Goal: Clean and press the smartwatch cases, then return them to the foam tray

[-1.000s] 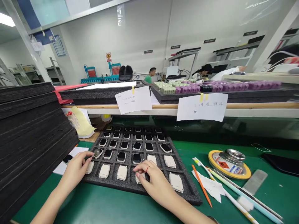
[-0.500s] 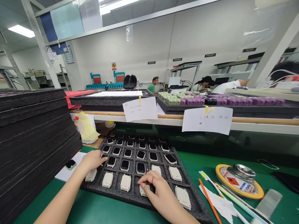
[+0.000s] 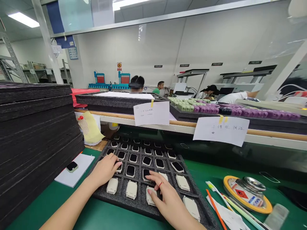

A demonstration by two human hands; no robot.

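A black foam tray (image 3: 141, 209) lies before me, its compartments holding smartwatches. Several show dark screens; those nearest me, such as one smartwatch (image 3: 131, 189), lie with pale backs up. My left hand (image 3: 105, 171) is over the tray's left side, thumb and forefinger closed at the edge of a screen-up smartwatch (image 3: 119, 167), partly hiding it. My right hand (image 3: 165, 195) rests with fingers spread: the thumb touches a back-up smartwatch (image 3: 150, 197) in the front row, the forefinger reaches a screen-up smartwatch (image 3: 145, 174) behind it. Both remain in their compartments.
A tall stack of black foam trays (image 3: 35, 134) stands left. Beside it, a green-cased watch (image 3: 72, 166) lies on a white pad (image 3: 80, 171). Right are brushes (image 3: 216, 204) and a yellow-rimmed round container (image 3: 247, 193). A shelf (image 3: 182, 128) with purple and green parts crosses behind; people sit beyond.
My left hand has moved right, from the tray's left edge onto a screen-up smartwatch. My right forefinger has stretched forward, away from the thumb. The camera view has shifted slightly.
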